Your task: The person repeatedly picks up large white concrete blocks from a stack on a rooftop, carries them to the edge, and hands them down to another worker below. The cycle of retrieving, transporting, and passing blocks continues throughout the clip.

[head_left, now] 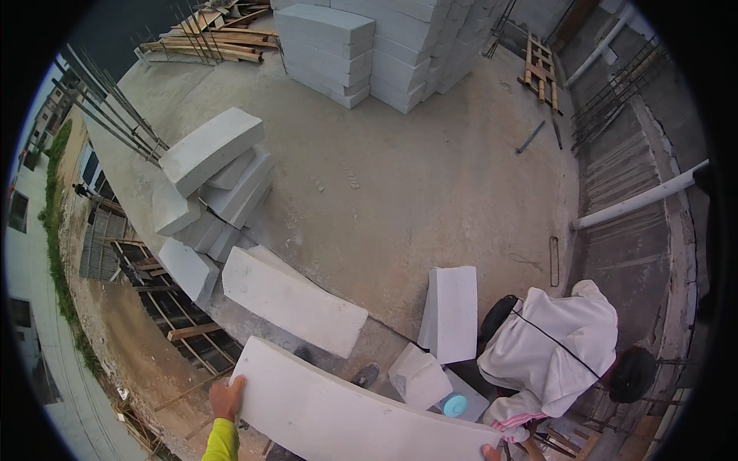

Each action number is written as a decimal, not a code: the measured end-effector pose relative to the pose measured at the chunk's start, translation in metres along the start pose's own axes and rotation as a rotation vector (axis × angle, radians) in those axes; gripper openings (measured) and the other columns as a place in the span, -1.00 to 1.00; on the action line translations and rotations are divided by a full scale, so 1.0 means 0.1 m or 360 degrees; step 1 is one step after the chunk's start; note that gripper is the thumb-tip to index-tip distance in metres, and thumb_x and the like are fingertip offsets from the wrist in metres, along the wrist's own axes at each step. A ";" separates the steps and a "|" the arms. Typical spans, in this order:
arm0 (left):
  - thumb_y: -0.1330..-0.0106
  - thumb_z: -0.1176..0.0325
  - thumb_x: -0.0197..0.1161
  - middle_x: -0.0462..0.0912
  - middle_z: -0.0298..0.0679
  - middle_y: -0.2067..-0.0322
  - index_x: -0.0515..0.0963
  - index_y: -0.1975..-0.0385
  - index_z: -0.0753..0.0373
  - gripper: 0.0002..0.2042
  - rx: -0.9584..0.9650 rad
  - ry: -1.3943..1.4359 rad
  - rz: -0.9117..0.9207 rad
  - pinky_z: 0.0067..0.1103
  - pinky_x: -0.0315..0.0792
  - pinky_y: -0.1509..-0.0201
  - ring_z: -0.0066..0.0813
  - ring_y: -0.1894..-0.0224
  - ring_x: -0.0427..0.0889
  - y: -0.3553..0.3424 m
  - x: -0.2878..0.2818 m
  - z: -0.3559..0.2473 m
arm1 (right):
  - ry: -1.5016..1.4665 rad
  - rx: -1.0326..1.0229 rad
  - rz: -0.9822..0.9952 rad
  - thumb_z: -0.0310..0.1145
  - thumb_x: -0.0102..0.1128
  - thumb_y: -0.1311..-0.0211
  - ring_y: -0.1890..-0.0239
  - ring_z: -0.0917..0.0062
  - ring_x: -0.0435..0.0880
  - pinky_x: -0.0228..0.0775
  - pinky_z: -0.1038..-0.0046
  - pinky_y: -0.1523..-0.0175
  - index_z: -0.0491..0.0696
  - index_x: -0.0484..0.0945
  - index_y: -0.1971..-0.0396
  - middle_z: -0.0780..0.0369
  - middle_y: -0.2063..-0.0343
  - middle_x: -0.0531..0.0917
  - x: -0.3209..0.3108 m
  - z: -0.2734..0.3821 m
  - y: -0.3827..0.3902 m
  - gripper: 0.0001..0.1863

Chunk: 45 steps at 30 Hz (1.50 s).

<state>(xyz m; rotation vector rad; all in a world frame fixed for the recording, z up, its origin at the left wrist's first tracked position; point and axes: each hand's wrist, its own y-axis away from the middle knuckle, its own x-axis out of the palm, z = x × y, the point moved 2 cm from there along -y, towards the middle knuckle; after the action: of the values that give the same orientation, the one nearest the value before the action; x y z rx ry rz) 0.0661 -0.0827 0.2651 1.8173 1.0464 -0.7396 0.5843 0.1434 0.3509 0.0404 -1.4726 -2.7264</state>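
Observation:
A long white building block (330,407), smooth and flat-sided, spans the space in front of me. My left hand (225,398), below a bright yellow-green sleeve, is closed around its left end. At the block's right end, by the lower edge, the fingers of my right hand (490,453) press on it; the rest of that hand is hidden. Just beyond lies a second long white block (292,300) on the floor. Under the held block's far edge shows a dark shoe (367,375). A broken white block piece (420,376) and a round turquoise object (454,405) sit near its right part.
Left stands a leaning heap of white blocks (211,150) beside upright rebar (115,115) at the slab edge, with a drop beyond. A white block (450,315) stands near a white jacket (557,338) draped over something dark. Farther off are stacked blocks (327,46) and lumber (215,42).

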 end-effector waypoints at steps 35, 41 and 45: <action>-0.01 -0.22 0.25 0.69 0.11 0.16 0.67 0.11 0.33 -0.31 0.0598 -0.0053 -0.0066 -0.26 0.50 -0.05 0.02 0.07 0.66 -3.91 -0.87 -6.14 | -0.0753 -0.0585 0.0080 0.09 0.11 -0.26 -0.04 0.21 0.57 0.44 0.23 -0.16 -0.14 0.36 -0.20 0.06 -0.06 0.56 2.84 4.84 -1.36 -0.31; -0.01 -0.22 0.24 0.69 0.11 0.17 0.68 0.12 0.33 -0.32 0.0412 -0.0045 -0.0266 -0.28 0.51 -0.04 0.02 0.07 0.66 -5.07 -0.92 -6.66 | -0.0624 -0.0649 0.0508 0.07 0.09 -0.29 -0.05 0.22 0.58 0.46 0.23 -0.14 -0.15 0.36 -0.20 0.05 -0.05 0.56 3.78 5.81 -2.55 -0.33; -0.01 -0.23 0.24 0.68 0.11 0.15 0.68 0.12 0.33 -0.32 0.0291 0.0025 -0.0280 -0.28 0.51 -0.04 0.02 0.05 0.66 -6.17 -0.87 -7.25 | -0.0517 -0.0685 0.0484 0.09 0.12 -0.26 -0.02 0.22 0.60 0.48 0.21 -0.12 -0.15 0.38 -0.18 0.05 -0.02 0.58 4.63 6.65 -3.53 -0.32</action>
<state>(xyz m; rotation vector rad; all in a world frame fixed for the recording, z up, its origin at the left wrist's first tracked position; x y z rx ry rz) -0.4730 0.6948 0.4017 1.9036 1.1932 -0.9544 0.0844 0.8686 0.4190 -0.6097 -0.8127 -2.8056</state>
